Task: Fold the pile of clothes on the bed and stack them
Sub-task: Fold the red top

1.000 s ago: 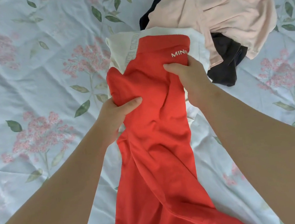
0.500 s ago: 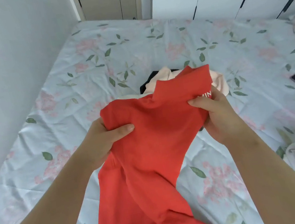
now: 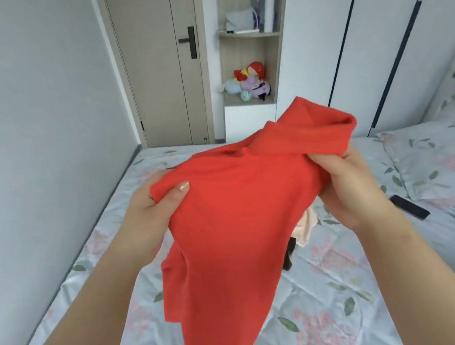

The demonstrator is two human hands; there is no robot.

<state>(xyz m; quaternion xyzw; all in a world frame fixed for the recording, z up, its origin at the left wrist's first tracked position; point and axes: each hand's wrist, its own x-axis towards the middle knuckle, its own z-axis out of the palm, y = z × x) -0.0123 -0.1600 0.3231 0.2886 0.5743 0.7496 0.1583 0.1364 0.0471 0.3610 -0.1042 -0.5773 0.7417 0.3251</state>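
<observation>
A red garment hangs in the air in front of me, held up over the bed. My left hand grips its upper left edge, thumb on top of the cloth. My right hand is closed on its upper right part, where the fabric bunches and folds over. Behind the red cloth only a corner of a pale pink garment and a bit of a black one show on the sheet; the remainder of the pile is hidden.
A black phone lies on the floral sheet at the right, next to a pillow. A wall runs along the left side of the bed. Beyond the bed stand a door, open shelves with toys and wardrobe doors.
Both hands have lifted the red garment up off the pile, and my view has tilted up from the bed to the room. The garment now covers most of the pile.
</observation>
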